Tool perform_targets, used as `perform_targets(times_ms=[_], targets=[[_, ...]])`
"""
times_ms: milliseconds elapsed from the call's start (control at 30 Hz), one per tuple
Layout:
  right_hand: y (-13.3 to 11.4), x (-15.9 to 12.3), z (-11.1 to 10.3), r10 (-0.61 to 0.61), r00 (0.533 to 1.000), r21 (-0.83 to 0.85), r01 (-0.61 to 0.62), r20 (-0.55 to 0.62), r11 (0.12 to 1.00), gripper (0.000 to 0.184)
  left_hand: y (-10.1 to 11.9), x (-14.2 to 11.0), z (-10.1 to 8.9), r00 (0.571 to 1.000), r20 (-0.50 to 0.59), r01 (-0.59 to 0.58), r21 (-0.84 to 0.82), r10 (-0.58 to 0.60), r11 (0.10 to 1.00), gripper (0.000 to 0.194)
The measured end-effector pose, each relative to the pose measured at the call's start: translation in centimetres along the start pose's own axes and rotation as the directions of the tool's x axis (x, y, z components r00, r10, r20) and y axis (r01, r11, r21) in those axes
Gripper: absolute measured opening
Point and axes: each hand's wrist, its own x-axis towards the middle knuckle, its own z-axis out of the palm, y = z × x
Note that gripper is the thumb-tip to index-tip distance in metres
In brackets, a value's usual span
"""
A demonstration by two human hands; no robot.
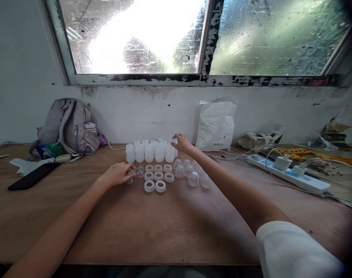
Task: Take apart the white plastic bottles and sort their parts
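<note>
Translucent white bottles (148, 153) stand upright in tight rows near the wall. My right hand (181, 143) reaches over to the back right corner of this group. Its fingers close round the top of a bottle (174, 141) there, partly hidden by the hand. My left hand (118, 174) rests low on the table, its fingers bent round a small clear teat-like piece (130, 180). Beside it stands another clear teat-like piece (140, 171). White collar rings (158, 176) lie flat in short rows in front of the bottles. Clear dome-shaped caps (193, 178) stand to their right, under my right forearm.
At the left are a grey backpack (70, 127), a black phone (33, 176) and a white cloth or tissue (29, 166). A white plastic package (216, 124) leans on the wall. A power strip (288, 174) with chargers and cables lies on the right of the wooden table (152, 227).
</note>
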Motion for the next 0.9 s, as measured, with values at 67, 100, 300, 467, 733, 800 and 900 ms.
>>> perform_targets(times_ms=[67,100,300,467,733,800,900], targets=[[0.1,-0.1,0.1,0.0,1.0,0.01,0.0,-0.002,1.0,0.033,0.3,0.0,-0.1,0.996,-0.084,0.018,0.008,-0.017,1.0,0.033],[0.1,-0.2,0.1,0.001,1.0,0.018,-0.001,-0.009,1.0,0.034,0.4,0.1,-0.2,0.992,-0.122,0.017,0.015,-0.015,1.0,0.032],[-0.6,-0.6,0.5,0.067,0.995,0.098,-0.059,-0.08,0.993,0.032,1.0,0.3,-0.1,0.972,-0.218,-0.083,0.038,0.089,0.996,0.023],[-0.8,-1.2,-0.6,0.101,0.982,0.166,-0.075,-0.157,0.983,0.033,1.5,0.3,-0.2,0.95,-0.289,-0.143,-0.083,0.114,0.986,0.021],[-3.3,-8.3,-7.4,-0.007,0.949,0.569,0.195,-0.316,0.799,0.03,7.7,0.0,-0.5,0.877,-0.415,-0.155,-0.721,-0.242,0.675,0.039],[-4.2,-11.8,-7.6,-0.081,0.973,0.689,0.209,-0.214,0.694,0.026,9.8,-0.5,-0.2,0.904,-0.373,-0.2,-0.801,-0.209,0.565,0.052],[-4.8,-16.2,-6.1,-0.083,0.989,0.818,0.145,-0.118,0.557,0.025,12.2,-1.1,0.6,0.96,-0.264,-0.178,-0.832,-0.093,0.526,0.066]])
